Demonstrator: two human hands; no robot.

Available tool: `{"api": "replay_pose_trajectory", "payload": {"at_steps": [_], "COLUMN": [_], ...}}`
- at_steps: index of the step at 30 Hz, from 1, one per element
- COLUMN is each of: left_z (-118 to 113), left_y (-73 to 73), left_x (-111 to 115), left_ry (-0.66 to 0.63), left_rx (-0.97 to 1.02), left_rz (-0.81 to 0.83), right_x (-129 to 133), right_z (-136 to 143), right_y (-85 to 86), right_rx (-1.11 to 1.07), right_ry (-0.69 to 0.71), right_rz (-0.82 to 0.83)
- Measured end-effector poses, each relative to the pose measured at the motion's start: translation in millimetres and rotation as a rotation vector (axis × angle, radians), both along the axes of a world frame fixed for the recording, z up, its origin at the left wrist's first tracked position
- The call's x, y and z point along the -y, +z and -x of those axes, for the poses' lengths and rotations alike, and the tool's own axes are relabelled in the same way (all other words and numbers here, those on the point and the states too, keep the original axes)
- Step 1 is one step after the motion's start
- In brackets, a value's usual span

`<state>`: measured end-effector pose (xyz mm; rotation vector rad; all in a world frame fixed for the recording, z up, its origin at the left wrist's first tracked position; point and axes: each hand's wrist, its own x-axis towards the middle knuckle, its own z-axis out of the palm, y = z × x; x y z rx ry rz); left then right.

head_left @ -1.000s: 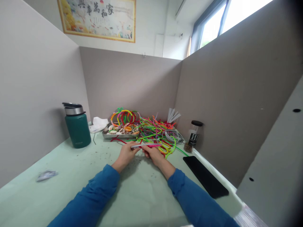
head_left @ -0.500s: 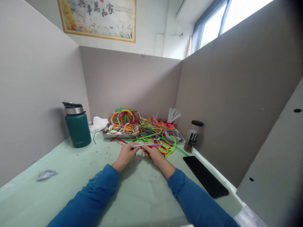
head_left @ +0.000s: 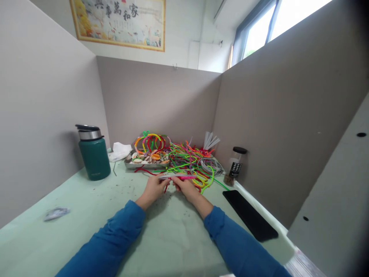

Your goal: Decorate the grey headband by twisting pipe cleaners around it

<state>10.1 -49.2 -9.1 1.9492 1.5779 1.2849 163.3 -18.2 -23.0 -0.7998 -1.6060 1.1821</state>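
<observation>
My left hand (head_left: pixel 154 189) is closed, its thumb and fingers pinching the left end of a thin, pale grey strip (head_left: pixel 175 176). Close beside it, my right hand (head_left: pixel 186 187) is closed on a bright pink pipe cleaner (head_left: pixel 188 177) that lies along the strip. A short red piece, perhaps another pipe cleaner (head_left: pixel 165 189), pokes out under the left fingertips. Just beyond both hands spreads a tangled heap of coloured pipe cleaners (head_left: pixel 184 156). The fingertips partly hide one another, so the exact grip is unclear.
A metal tray (head_left: pixel 147 165) holds shell-like pieces and pipe-cleaner rings. At left stands a green bottle (head_left: pixel 95 159); at right are a black-lidded jar (head_left: pixel 235 167) and a black phone-like slab (head_left: pixel 250 215). White strips (head_left: pixel 211 141) stand behind the heap. Grey partitions (head_left: pixel 158 92) enclose the table.
The pale strip has tilted slightly and more of the pink pipe cleaner shows by my right hand. A red end now shows beneath my left fingers. Both hands stay nearly in place.
</observation>
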Motion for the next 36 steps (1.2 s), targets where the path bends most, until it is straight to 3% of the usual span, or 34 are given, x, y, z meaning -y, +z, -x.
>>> {"api": "replay_pose_trajectory", "payload": {"at_steps": [13,20,29,36], "left_z": [-1.5,-3.6,0.3,1.9], "left_y": [5.1,2.6,6.1,2.4], "left_x": [7.5,8.8,9.5,8.9], "left_ry": [-0.102,-0.114,-0.103,-0.167], "left_rx": [0.258,0.362,0.451,0.479], "left_rz": [0.204,0.246,0.260,0.290], "right_x": [8.1,4.7,4.1,3.8], "right_z": [-0.1,2.1,3.2,2.2], "right_y": [10.0,7.6,4.9,4.6], "right_rx": [0.100,0.104,0.013,0.017], "right_ry": [-0.093,-0.166,0.078,0.058], "right_rz": [-0.092,0.001,-0.088,-0.127]}}
